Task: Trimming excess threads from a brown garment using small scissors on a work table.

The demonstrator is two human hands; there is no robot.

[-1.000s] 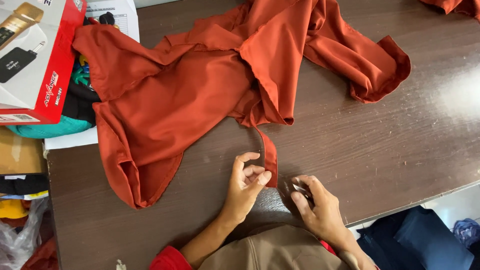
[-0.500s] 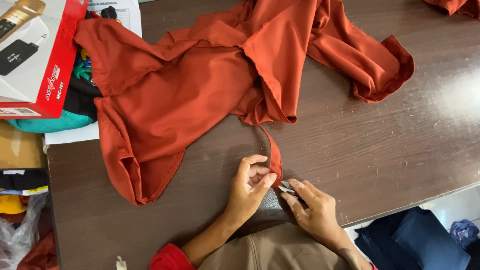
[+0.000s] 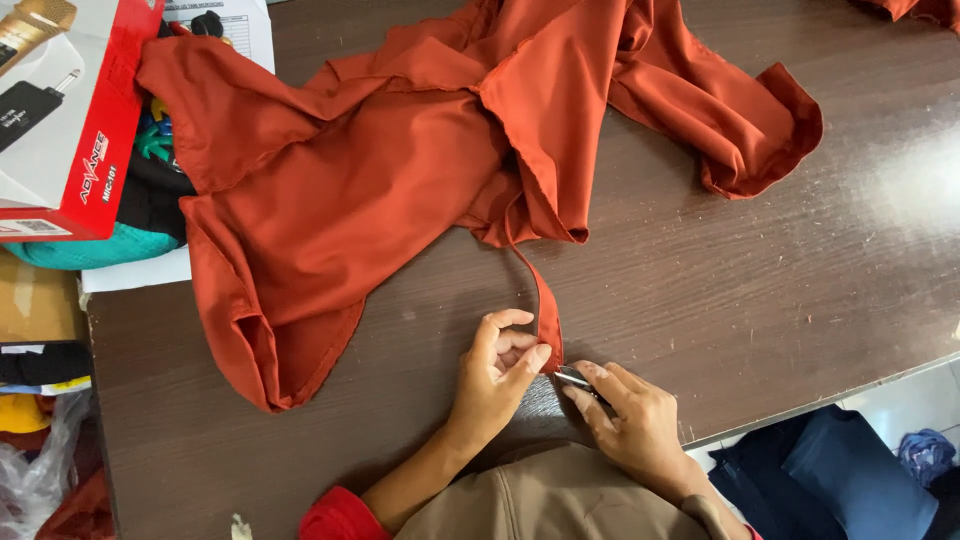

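A rust-orange garment lies spread over a dark wooden table. A narrow strap of the same cloth trails from it toward me. My left hand pinches the end of that strap against the table. My right hand sits just to its right, holding a small metal tool whose tip meets the strap's end. What kind of tool it is I cannot tell.
A red and white cardboard box stands at the table's far left over teal and dark items, with a printed sheet behind it. Dark blue cloth lies on the floor at lower right. Bags and clutter sit at lower left.
My right hand has moved left with the tool, up to the strap's end. My left hand has shifted slightly and now pinches the strap's tip.
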